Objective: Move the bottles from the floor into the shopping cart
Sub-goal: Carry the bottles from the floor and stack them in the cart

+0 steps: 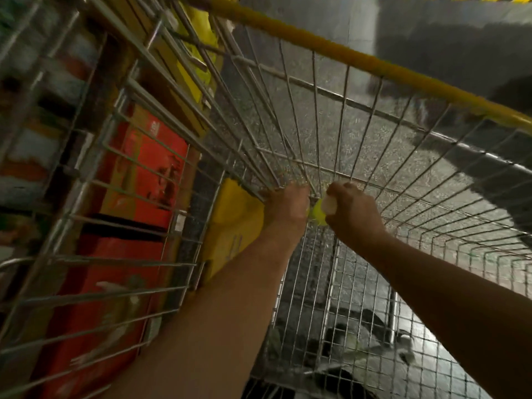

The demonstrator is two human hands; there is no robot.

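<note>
Both my arms reach deep into the wire shopping cart (339,139), toward its far corner. My left hand (288,207) and my right hand (355,214) are closed side by side around a yellow-green bottle (316,216), of which only a small part shows between them. A pale cap or end pokes out at my right thumb. The bottle sits low against the cart's wire wall. The rest of the bottle is hidden by my fingers.
The cart has a yellow handle bar (359,61) along its upper rim. Outside its left wall stand orange-red boxes (149,180) and a yellow box (233,226). Grey speckled floor (331,116) shows through the mesh. Dark blurred shapes lie under the cart bottom at lower right.
</note>
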